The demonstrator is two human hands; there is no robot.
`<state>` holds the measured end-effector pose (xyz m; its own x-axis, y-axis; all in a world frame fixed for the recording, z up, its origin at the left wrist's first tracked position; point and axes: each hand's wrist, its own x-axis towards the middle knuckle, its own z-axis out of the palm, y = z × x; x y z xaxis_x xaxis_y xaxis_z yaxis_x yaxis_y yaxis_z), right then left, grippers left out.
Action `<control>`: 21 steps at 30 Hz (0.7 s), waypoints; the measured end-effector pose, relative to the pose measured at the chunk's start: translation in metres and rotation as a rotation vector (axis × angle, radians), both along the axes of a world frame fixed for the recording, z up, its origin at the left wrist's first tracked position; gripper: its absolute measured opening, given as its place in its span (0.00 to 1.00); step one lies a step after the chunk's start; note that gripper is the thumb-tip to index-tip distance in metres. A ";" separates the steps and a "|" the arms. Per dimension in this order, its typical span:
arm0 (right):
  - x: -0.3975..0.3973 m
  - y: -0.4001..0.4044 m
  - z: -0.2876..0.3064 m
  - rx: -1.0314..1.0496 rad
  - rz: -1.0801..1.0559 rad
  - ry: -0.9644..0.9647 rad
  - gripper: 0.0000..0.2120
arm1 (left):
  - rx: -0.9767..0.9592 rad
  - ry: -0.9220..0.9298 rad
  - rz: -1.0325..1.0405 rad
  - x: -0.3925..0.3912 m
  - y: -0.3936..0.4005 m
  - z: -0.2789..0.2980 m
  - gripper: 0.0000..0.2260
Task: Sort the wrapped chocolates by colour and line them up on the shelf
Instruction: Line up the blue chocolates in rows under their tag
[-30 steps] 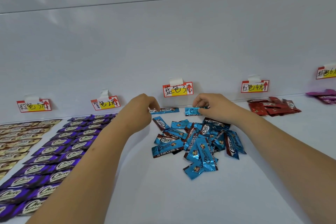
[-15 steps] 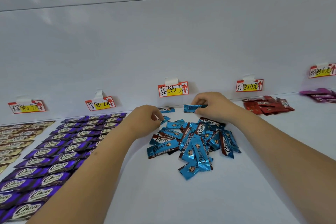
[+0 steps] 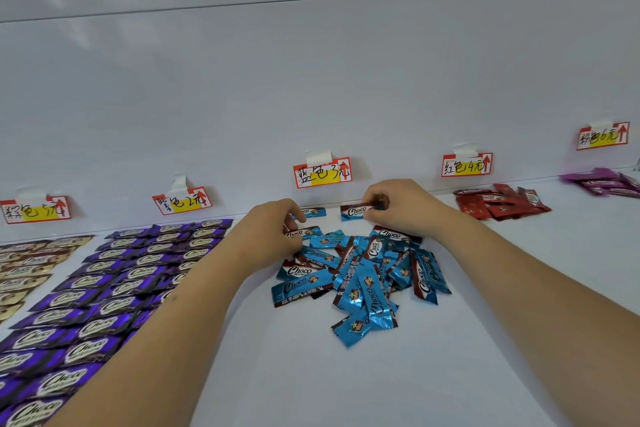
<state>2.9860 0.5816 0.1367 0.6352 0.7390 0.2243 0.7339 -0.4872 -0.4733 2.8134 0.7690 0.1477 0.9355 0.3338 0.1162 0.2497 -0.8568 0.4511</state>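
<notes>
Blue pile (image 3: 360,274): crinkled foil wrappers lying heaped on the glossy white shelf (image 3: 485,340).
Left hand (image 3: 273,232): pinching one flat bar (image 3: 301,231).
Right hand (image 3: 401,208): pinching another bar (image 3: 355,211).

shop shelf (image 3: 450,374), handwritten price tags (image 3: 322,173)

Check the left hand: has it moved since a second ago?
Yes. The left hand has pulled back toward the person, away from the blue price tag, and now pinches a chocolate at the blue pile's far edge.
</notes>
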 end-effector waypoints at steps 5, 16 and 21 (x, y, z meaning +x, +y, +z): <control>0.001 0.012 -0.004 -0.004 -0.016 -0.107 0.10 | 0.127 -0.031 0.000 0.002 0.005 -0.001 0.12; -0.013 0.010 0.001 -0.151 0.054 -0.198 0.14 | 0.228 0.059 0.035 0.005 0.014 -0.010 0.18; -0.015 0.012 0.004 -0.138 0.091 -0.136 0.15 | 0.228 0.084 0.032 0.005 0.015 -0.011 0.18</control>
<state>2.9714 0.5932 0.1403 0.5351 0.8219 0.1956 0.8305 -0.4692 -0.3002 2.8184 0.7838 0.1372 0.9343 0.3376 0.1142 0.3069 -0.9251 0.2233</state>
